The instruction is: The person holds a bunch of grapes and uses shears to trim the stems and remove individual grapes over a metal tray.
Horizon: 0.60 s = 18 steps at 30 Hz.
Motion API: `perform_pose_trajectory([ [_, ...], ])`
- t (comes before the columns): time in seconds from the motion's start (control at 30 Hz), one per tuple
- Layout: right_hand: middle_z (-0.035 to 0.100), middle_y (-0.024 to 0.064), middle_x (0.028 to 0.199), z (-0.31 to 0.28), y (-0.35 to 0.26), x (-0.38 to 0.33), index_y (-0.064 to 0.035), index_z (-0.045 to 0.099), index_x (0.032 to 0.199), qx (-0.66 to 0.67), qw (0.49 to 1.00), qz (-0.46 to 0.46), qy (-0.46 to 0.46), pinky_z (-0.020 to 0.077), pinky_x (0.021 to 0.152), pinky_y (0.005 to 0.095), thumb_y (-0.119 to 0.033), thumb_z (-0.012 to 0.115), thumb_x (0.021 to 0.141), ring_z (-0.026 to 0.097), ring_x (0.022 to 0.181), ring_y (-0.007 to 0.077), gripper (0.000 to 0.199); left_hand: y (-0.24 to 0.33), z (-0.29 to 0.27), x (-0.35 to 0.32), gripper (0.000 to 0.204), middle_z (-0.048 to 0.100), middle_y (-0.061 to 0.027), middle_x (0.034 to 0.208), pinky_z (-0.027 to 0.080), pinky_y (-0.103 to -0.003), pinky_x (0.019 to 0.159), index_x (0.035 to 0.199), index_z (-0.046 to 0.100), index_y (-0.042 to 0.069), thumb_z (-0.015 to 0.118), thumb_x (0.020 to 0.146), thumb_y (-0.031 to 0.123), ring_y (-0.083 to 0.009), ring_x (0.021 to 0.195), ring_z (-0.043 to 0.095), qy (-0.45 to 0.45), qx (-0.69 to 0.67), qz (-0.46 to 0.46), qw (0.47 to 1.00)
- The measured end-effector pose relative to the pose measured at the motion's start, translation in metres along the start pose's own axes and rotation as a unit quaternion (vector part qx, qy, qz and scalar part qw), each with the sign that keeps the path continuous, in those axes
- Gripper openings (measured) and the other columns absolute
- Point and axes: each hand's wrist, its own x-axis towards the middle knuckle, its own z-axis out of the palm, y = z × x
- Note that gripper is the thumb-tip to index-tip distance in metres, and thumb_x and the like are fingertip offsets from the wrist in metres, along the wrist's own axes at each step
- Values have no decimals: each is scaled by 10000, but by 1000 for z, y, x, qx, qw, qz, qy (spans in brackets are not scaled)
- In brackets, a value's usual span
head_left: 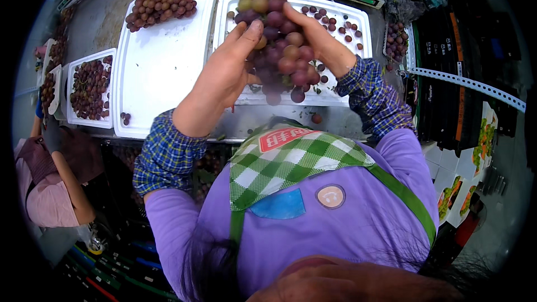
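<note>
Our left hand (219,75) and right hand (320,36) clasp a knobbly, round-berried grape bunch (279,47) — over a smooth white tray (327,98).

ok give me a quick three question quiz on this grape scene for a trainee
1. True or false: the left hand and the right hand are both on the same bunch of grapes.

2. What lies scattered in the white tray beneath that bunch?
a) whole apples
b) loose grapes
c) sliced lemons

3. Fill in the blank: a second white tray, mostly bare, lies just to the person's ____ of the first.

Key: 1. True. 2. b. 3. Left.
</note>
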Motion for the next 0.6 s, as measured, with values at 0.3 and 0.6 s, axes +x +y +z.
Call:
perform_pose_trajectory([
  [0.3,539,118,1315,-37,44,-26,-87,390,1413,171,970,-167,-35,469,1021,415,-511,282,1007,576,1165,243,597,8,8,8,606,451,-180,1374,522,-427,895,1407,386,-17,546,956,355,-292,1140,553,-2,146,1,989],
  [0.6,541,110,1293,-48,45,-34,-87,380,1413,219,958,-184,-16,476,1005,402,-523,269,1007,571,1166,229,606,-36,20,27,261,613,-77,953,472,-332,792,996,659,39,745,758,102,-228,936,563,45,603,271,749],
])
